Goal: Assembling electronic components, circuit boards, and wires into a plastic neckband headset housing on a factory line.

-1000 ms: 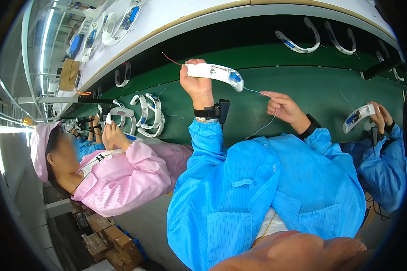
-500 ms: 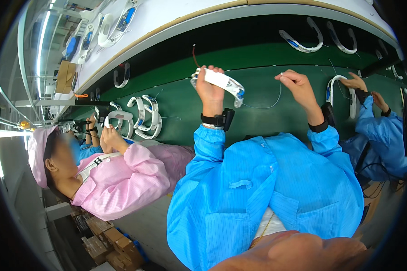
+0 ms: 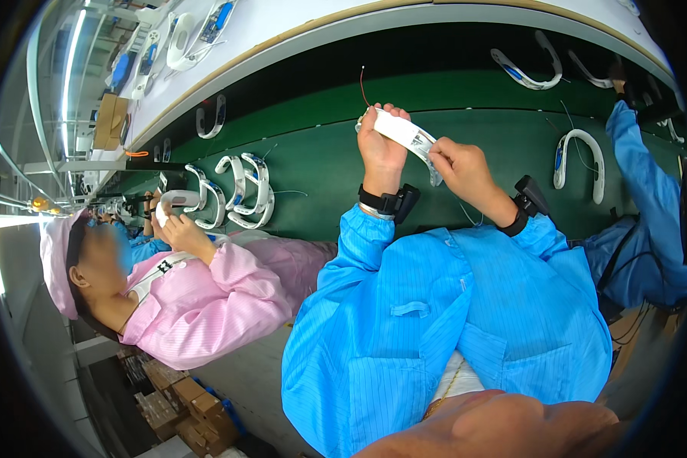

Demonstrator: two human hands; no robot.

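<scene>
On the long green bench [image 3: 313, 133] before me, the work looks partway along. The white housing [image 3: 399, 130] is held up above the surface in the person's left hand [image 3: 382, 153], whose fingers are clamped around its upper end. The right hand [image 3: 466, 169] has its fingers bent in at the lower end; what lies between them is hidden, so I cannot tell whether they are closed. The piece looks unfinished to me, since its red wire [image 3: 365, 88] stands loose, and a pale wire [image 3: 466, 214] trails below the right hand.

Counting from the largest: two co-workers close by, one in pink [image 3: 206, 305], one with a blue sleeve [image 3: 626, 137]; one housing held; at least four in an overlapping cluster [image 3: 240, 182] at left; at least two at upper right in the dark strip [image 3: 435, 53]; one curved piece [image 3: 598, 164] lying at right; one red wire.
</scene>
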